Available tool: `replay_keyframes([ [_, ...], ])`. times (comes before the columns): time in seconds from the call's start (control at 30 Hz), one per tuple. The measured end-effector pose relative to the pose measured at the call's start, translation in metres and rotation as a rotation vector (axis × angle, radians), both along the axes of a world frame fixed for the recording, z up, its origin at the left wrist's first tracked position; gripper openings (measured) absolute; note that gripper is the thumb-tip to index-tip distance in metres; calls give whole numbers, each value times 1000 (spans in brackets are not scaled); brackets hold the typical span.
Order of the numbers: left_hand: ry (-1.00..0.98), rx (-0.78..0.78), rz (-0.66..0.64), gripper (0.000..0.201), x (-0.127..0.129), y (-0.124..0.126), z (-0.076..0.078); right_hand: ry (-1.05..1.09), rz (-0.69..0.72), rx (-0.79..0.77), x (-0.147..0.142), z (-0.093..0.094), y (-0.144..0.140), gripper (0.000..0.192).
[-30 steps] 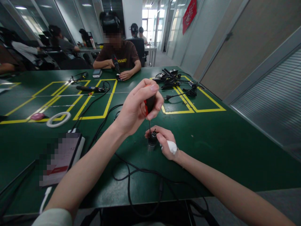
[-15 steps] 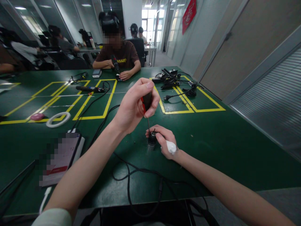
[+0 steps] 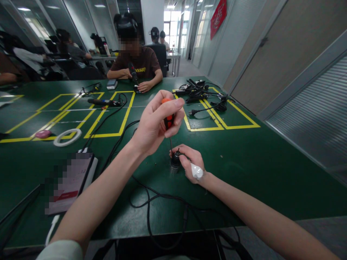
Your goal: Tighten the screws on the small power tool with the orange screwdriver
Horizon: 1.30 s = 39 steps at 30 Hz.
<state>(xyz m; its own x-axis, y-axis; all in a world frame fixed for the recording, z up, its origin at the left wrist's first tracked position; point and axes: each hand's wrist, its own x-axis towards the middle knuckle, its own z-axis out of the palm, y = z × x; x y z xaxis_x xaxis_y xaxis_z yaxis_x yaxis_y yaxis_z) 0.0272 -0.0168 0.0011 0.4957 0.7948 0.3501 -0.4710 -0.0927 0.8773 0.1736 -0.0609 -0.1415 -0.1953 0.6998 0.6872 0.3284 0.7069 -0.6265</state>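
Observation:
My left hand [image 3: 159,122] is closed round the red and black handle of a screwdriver [image 3: 168,121]. The thin shaft points down, its tip at the left side of the top of a small black and silver cylindrical motor-like part [image 3: 175,159]. This part stands upright on the green table, a thin pin sticking up from its top. Around it from the right, my right hand [image 3: 192,162] grips the part with thumb and fingers; a white patch is taped near the wrist. Two tiny dark bits, too small to name, lie on the table left of the part.
Black cables [image 3: 162,196] loop across the near table. A phone [image 3: 71,180] lies at left, behind it a white tape roll [image 3: 67,137] and a pink object [image 3: 43,134]. A pile of black cables [image 3: 193,90] sits far right. Across the table a person [image 3: 135,61] holds a dark tool.
The fingers of my left hand have turned on the screwdriver handle, the thumb shifting right so that more of its red top shows. My right hand and the part stay nearly still.

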Motion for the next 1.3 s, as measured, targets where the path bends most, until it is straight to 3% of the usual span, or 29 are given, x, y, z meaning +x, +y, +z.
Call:
replay_keyframes([
  [0.13,-24,-25,-23,34,-1,0,3,17,5,-6,0,0,0,34],
  [0.33,-33,2,-93,45,-2,4,3,102,-10,-65,-1,-7,0,37],
  [0.5,-22,9,-91,35,-2,3,1,348,-16,-354,-7,-13,6,43],
  [0.63,-20,23,-79,35,-2,2,0,536,142,-610,-12,-13,9,48],
  [0.8,-38,0,-68,30,-1,3,0,649,305,-757,-16,-9,5,47],
  [1.07,-60,-46,-113,45,-2,5,3,758,371,-871,-18,-8,3,42],
  [1.3,-26,-37,-80,30,1,3,1,740,364,-913,-18,-9,4,45],
])
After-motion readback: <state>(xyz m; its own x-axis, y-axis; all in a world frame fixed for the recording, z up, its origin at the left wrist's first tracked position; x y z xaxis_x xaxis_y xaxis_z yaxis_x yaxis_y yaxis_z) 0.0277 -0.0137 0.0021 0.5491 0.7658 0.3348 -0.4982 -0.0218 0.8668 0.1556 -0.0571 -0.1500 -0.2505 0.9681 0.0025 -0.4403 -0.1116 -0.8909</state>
